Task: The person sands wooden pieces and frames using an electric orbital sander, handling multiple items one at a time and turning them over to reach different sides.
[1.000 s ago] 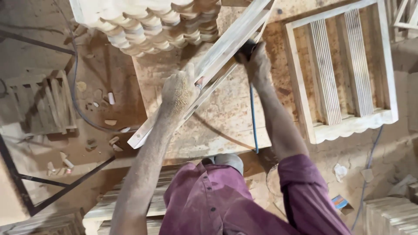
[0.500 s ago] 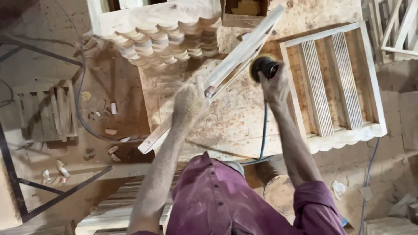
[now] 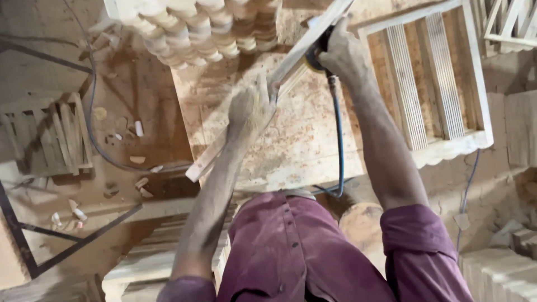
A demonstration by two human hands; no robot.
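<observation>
Both hands work 1 long pale wooden slat (image 3: 263, 95), lying diagonally: left hand (image 3: 250, 109) grips its middle, right hand (image 3: 342, 53) (farther up) closes around a black power sander (image 3: 314, 53).

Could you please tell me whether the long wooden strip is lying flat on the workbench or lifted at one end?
Cannot tell: the long pale wooden strip crosses the bench diagonally under the left hand.

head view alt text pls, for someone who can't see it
Seen from above, a person's left hand steadies a long wooden slat on a dusty workbench while the right hand presses a corded power tool against it. A slatted wooden frame lies to the right.
</observation>
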